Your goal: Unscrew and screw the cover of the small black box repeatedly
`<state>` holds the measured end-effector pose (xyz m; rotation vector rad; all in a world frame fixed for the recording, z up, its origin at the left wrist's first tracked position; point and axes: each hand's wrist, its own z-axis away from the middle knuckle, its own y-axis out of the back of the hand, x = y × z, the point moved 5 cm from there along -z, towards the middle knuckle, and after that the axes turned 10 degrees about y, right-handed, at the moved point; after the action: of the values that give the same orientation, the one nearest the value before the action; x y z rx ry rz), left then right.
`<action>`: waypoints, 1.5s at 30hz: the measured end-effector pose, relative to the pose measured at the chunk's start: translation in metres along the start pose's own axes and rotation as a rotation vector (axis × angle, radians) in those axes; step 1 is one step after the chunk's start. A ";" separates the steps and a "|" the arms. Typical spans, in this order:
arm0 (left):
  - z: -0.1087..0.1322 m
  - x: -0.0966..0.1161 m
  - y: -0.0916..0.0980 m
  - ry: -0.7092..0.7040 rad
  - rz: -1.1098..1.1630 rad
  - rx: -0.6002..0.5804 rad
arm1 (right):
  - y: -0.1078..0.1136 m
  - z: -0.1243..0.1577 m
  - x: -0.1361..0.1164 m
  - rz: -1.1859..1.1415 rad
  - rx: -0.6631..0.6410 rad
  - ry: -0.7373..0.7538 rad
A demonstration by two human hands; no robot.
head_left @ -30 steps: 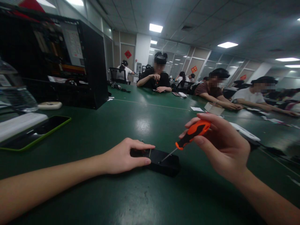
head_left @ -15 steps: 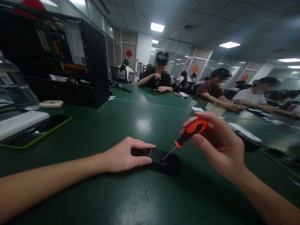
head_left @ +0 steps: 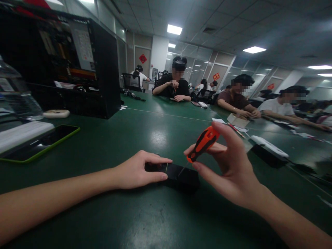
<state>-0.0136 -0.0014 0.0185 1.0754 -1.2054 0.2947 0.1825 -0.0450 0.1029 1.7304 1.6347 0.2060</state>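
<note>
A small black box-shaped device (head_left: 188, 178) with a thin pale line across its top lies on the green table (head_left: 145, 214). My left hand (head_left: 141, 171) grips its left end, thumb on the near side and fingers on the far side. In my right hand (head_left: 228, 169) is an orange and black screwdriver (head_left: 203, 143). Thumb and fingers pinch the handle low, near the shaft, while the index finger presses on its end. The screwdriver leans to the right, with its tip on the top of the black device; what the tip sits in is too dark to make out.
An open black computer case (head_left: 106, 69) stands at the left. Near it lie a green-edged phone (head_left: 59, 136), a white oblong object (head_left: 26, 136) and a clear plastic bottle (head_left: 19, 91). A white device (head_left: 269, 146) lies at the right. Several people sit further back.
My right hand has shifted its hold down the screwdriver handle, with a finger now on the end. The screwdriver stands steeper. My left hand and the black device have stayed in place.
</note>
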 end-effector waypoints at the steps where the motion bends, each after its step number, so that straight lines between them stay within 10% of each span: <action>1: 0.000 0.000 0.000 0.001 -0.001 -0.001 | 0.000 0.000 0.001 -0.001 -0.004 -0.001; 45: -0.001 -0.001 0.000 -0.005 0.003 -0.023 | -0.009 0.006 0.010 -0.183 0.129 -0.013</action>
<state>-0.0128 -0.0006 0.0178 1.0548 -1.2121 0.2800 0.1805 -0.0391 0.0901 1.6596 1.8191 0.0027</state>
